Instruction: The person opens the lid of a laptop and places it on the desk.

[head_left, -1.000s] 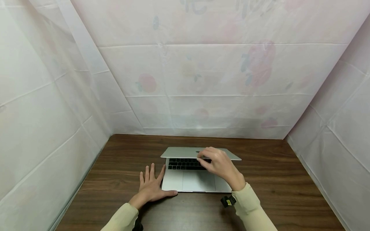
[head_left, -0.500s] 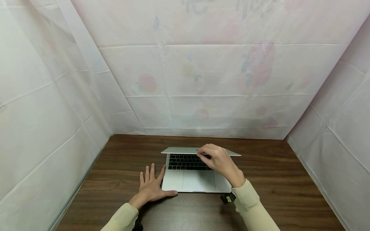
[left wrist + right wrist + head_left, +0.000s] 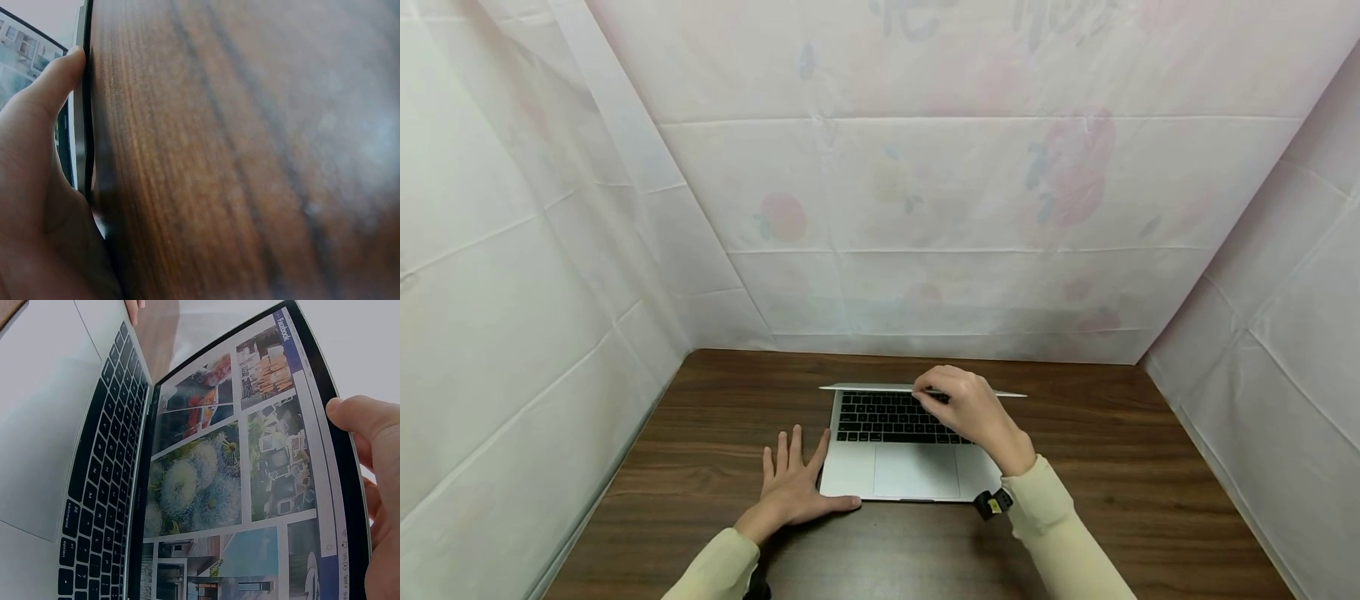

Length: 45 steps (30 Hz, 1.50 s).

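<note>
A silver laptop [image 3: 850, 475] with a black keyboard [image 3: 887, 421] lies on the wooden table, its lid [image 3: 868, 387] raised. In the right wrist view its lit screen [image 3: 212, 469] shows a web page of pictures. My right hand [image 3: 966, 408] pinches the lid's top edge, thumb on the screen's black border and fingers behind it. My left hand [image 3: 793, 487] lies spread on the table at the laptop's left side. Its thumb touches the front left corner of the base, and in the left wrist view the thumb [image 3: 59, 78] rests against the laptop's edge.
A brown wood-grain table [image 3: 1112, 483] surrounds the laptop. Pale fruit-printed sheets [image 3: 925, 200] hang at the back and on both sides. A small black device [image 3: 992, 503] is strapped at the right wrist.
My right hand has lifted the lid's edge up and back, so the laptop stands wider and more keyboard rows show. The left hand stays in place.
</note>
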Each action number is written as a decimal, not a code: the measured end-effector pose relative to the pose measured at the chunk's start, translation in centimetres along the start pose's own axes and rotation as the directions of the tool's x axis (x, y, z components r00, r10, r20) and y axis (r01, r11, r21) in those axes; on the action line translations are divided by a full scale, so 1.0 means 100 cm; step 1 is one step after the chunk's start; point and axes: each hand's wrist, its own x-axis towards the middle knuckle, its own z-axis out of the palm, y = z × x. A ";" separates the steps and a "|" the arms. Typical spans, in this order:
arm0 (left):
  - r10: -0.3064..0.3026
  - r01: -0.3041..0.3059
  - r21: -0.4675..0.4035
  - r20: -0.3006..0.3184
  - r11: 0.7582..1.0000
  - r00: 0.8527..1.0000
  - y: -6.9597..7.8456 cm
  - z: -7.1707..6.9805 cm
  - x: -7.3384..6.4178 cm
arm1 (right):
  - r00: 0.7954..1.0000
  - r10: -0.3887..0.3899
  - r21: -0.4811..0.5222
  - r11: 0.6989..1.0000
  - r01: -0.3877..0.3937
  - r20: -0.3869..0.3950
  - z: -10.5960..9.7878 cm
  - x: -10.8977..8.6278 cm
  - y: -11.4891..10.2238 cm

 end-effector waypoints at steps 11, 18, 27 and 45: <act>0.005 -0.005 -0.002 0.000 1.000 1.000 0.003 -0.005 -0.001 | 1.000 0.011 -0.015 1.000 -0.011 0.016 -0.002 0.005 0.004; 0.002 -0.002 -0.019 0.004 1.000 1.000 -0.001 0.003 0.001 | 0.999 0.024 0.007 1.000 -0.025 0.023 -0.003 0.007 0.007; 0.009 -0.009 -0.026 0.000 1.000 1.000 -0.002 0.002 0.002 | 1.000 0.007 0.019 1.000 -0.007 0.005 -0.004 0.013 0.010; -0.002 0.002 -0.018 0.006 1.000 1.000 0.003 -0.004 -0.003 | 0.995 0.066 0.048 0.996 -0.070 0.078 -0.009 0.022 0.016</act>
